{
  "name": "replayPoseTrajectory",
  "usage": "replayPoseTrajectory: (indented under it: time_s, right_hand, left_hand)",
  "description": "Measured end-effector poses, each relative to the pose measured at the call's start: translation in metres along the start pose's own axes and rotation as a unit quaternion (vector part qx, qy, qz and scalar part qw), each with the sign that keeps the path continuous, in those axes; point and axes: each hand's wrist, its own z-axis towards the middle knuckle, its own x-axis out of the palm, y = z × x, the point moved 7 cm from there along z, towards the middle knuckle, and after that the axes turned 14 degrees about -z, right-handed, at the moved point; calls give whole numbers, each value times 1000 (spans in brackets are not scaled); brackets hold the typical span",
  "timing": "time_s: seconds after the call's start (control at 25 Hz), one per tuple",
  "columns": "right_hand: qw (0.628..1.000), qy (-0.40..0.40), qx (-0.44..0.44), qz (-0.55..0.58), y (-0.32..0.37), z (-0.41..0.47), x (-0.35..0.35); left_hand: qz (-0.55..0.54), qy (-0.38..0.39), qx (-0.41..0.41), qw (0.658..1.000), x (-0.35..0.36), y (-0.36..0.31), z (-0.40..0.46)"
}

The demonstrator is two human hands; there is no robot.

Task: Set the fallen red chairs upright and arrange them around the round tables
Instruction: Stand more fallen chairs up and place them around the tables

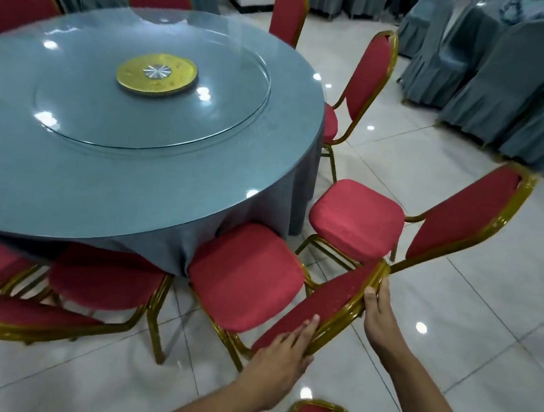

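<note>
Two hands hold the back of one red chair [245, 275] at the round desk [130, 189].

The left hand [281, 352] lies on the red pad of the backrest with fingers straight and thumb below the gold frame — a flat, spread grip; the right hand [381, 316] curls round the upper gold rim, thumb on the front. This chair stands upright, its seat just beside the grey cloth hanging off the desk. Right of it stands a second chair [357, 215], its back leaning away, and a third [366, 81] is further round the desk. More red chairs ring the left and far sides. A glass turntable [151, 90] with a gold hub sits on the desk. Grey-covered chairs [502, 73] crowd the far right — on glossy white floor tiles.
</note>
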Motion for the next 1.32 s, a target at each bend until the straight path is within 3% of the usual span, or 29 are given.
replayPoseTrajectory:
  time_s: [0.32,0.52,0.68,0.92,1.08,1.32]
  right_hand:
    - [998,49,17,-37,48,59,37]
    - [998,58,-7,2,66,54,33]
    - [996,81,-1,-40,65,52,28]
    - [984,105,-38,-139,58,56,12]
    - [978,53,-97,-178,53,89,-38]
    - [981,-50,-83,-165,35,177,-144]
  left_hand:
    - [-26,-32,-54,998,-73,48,24]
    - [-16,-19,-45,999,-79,46,29]
    - [-2,-28,-49,998,-77,49,31]
    - [-12,-130,-19,991,-83,0,73]
    - [-10,-158,47,986,-88,-48,137]
    - [29,-159,88,983,-91,-101,244]
